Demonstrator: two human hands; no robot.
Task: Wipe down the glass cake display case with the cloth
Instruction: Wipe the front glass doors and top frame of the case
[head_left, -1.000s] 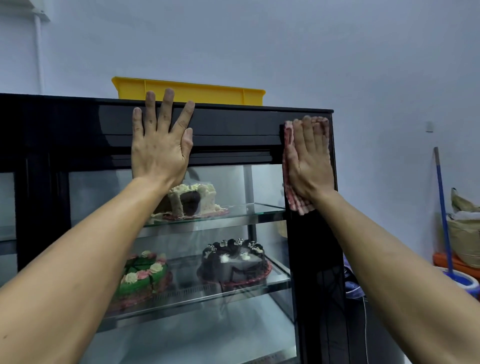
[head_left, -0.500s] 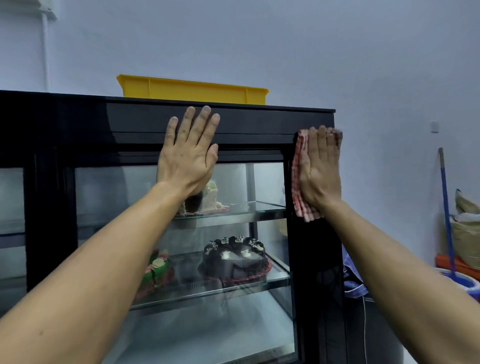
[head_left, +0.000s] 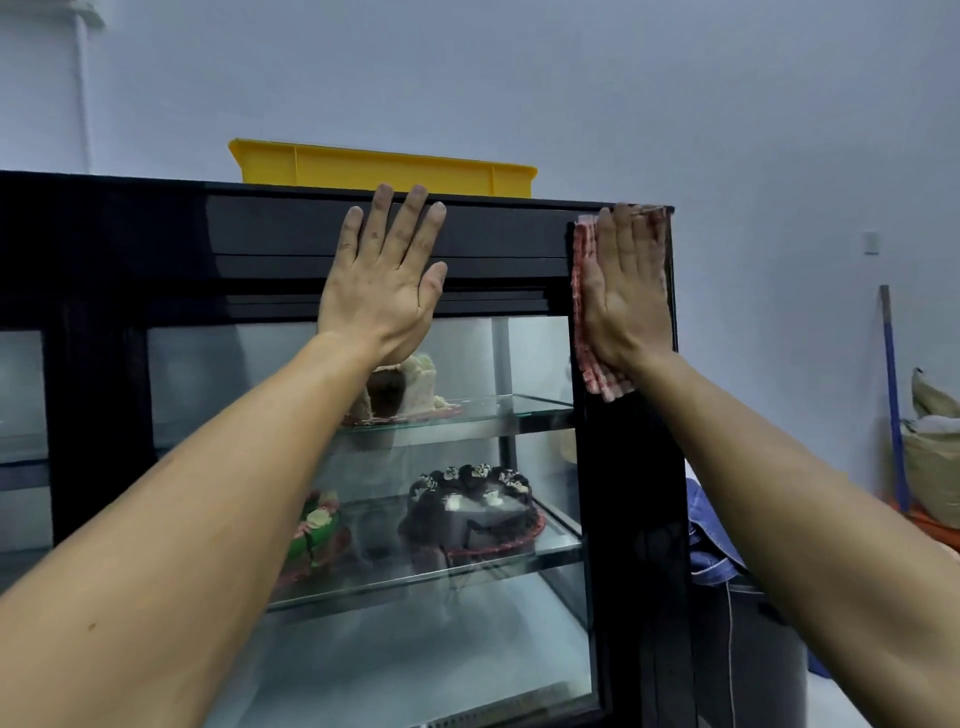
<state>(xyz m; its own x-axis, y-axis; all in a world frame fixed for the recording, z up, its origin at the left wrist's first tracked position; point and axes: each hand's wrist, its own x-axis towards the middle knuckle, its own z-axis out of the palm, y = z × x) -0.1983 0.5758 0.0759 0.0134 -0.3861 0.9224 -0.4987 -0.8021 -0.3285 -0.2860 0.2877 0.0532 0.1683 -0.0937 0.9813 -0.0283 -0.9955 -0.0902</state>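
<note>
Nearest: left hand (head_left: 382, 291), fingers straight, palm flat on the black top panel of the display case (head_left: 260, 244); right hand (head_left: 626, 291), fingers straight, pressing a red-checked cloth (head_left: 597, 376) flat against the case's upper right corner post. Behind the glass: cut cake (head_left: 410, 384) on the upper shelf, chocolate cake (head_left: 470, 512) and green cake (head_left: 317, 530) below. Beyond: yellow tray (head_left: 384, 169) atop the case, blue-handled mop (head_left: 893, 405), sacks (head_left: 932, 457), pale wall (head_left: 519, 78).

Black-framed display case (head_left: 130, 234) stands upright, its glass front showing cakes on two glass shelves. Red-and-white checked cloth (head_left: 587, 332) lies flat against the case's top right corner, hanging down the right edge post.
</note>
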